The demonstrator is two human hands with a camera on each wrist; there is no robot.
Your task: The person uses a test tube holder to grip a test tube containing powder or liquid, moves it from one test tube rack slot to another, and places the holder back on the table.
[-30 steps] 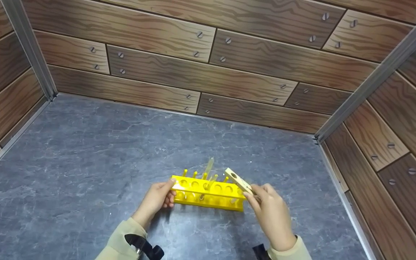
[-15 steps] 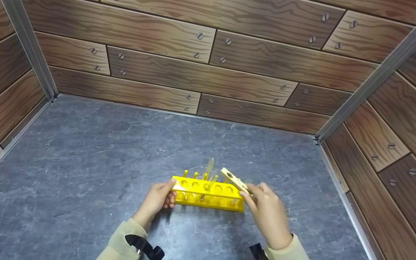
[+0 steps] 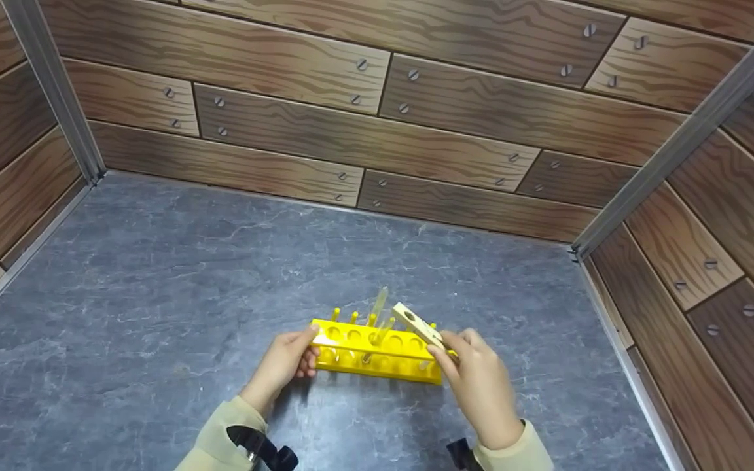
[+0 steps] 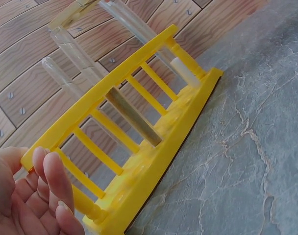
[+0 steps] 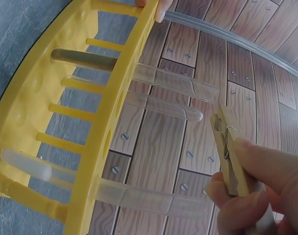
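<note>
Right hand [image 3: 482, 383]: pinched a wooden spring clamp [image 3: 417, 324]; had shifted leftward within the last second, carrying the clamp farther over the rack; judged a closer approach to the tubes, with no glass yet gripped. Left hand [image 3: 285, 356]: held the rack's left end, unmoved. Yellow test-tube rack [image 5: 101, 122]: stood on the grey bench [image 3: 154, 294]. Contents: dark-filled test tube [image 4: 132, 115], its mouth near the clamp tip; slimmer clear tube [image 5: 163, 106] beside it; white-filled tube [image 4: 186, 73] at the right end

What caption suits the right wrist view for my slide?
Right-hand fingers grip a wooden test-tube clamp near a yellow test-tube rack holding three transparent test tubes.
</note>
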